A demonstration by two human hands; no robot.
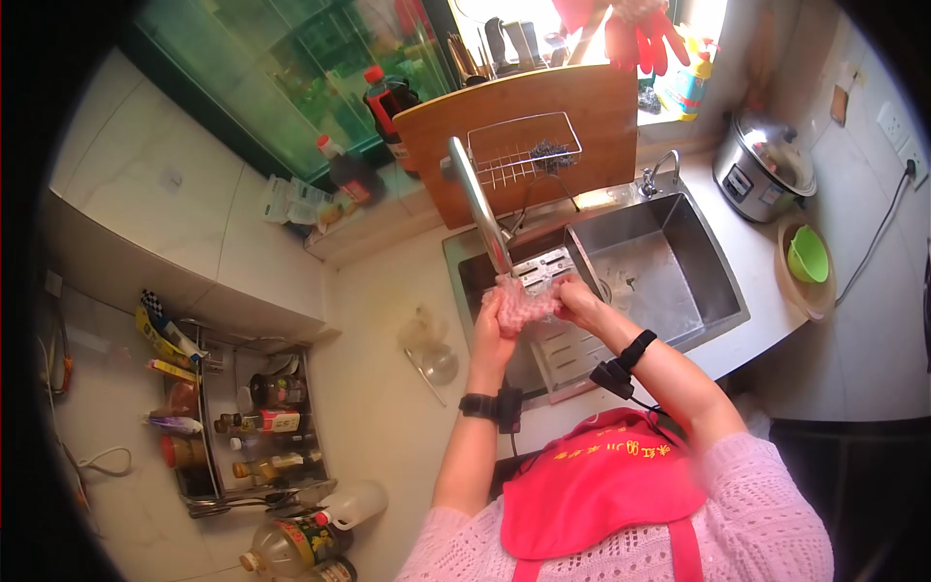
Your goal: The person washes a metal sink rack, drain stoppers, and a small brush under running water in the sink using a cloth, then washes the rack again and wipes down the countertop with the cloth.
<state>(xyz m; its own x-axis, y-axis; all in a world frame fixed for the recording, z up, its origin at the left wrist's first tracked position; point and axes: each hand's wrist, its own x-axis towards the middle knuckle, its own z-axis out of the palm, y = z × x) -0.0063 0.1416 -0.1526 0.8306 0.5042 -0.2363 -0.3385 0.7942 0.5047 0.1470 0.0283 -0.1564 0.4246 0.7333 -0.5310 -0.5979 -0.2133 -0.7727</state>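
My left hand (493,318) and my right hand (576,299) are over the left basin of the steel sink (713,281). Between them is a crumpled pink-and-white, partly see-through piece (524,308); whether it is cloth or thin plastic I cannot tell. My left fingers are closed on its left side, my right fingers pinch its right end. Right above it is the end of the faucet (477,204); I cannot make out whether water runs. Under my hands a slotted drain tray (562,354) lies across the left basin.
A wooden board (427,136) with a wire rack (504,160) stands behind the sink. To the right are a steel cooker (747,179) and a green bowl (807,255). A glass lid (439,365) lies on the left counter, near a rack of bottles (202,427).
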